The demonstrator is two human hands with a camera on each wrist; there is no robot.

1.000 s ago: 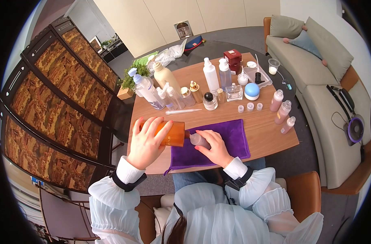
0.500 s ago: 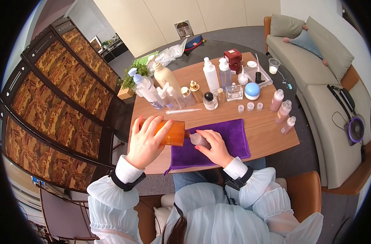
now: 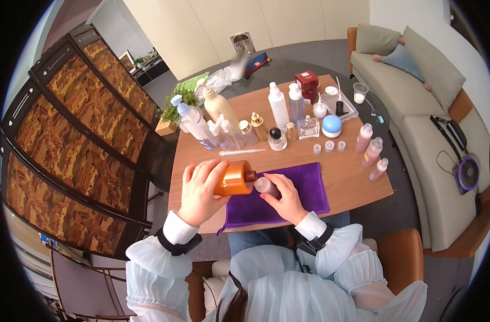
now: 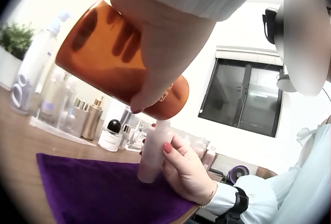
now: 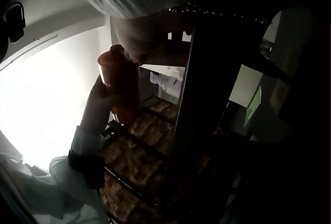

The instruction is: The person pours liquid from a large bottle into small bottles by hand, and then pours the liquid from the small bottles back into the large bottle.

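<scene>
My left hand (image 3: 201, 192) grips an orange translucent bottle (image 3: 235, 178) with its fingers around the body. The bottle is tilted, and its short dark neck (image 3: 250, 176) points right, right at the top of a small frosted pinkish bottle (image 3: 265, 186). That small bottle is held by my right hand (image 3: 288, 200), thumb on the near side. In the left wrist view the orange bottle (image 4: 98, 53) slants downward over the small bottle (image 4: 151, 156), which stands nearly upright above a purple cloth (image 3: 296, 185). The right wrist view is dark; the orange bottle (image 5: 121, 87) shows there.
Pump bottles, including a cream one (image 3: 219, 104), line the table's back left. A perfume bottle with a black cap (image 3: 277, 140), three small caps (image 3: 329, 146) and a blue-topped jar (image 3: 331, 126) stand further right. Pink-filled bottles (image 3: 371, 153) line the right edge.
The orange bottle has moved slightly right and turned, so its dark neck now shows fully. The small bottle has shifted slightly right with my right hand. The head view has shifted a little.
</scene>
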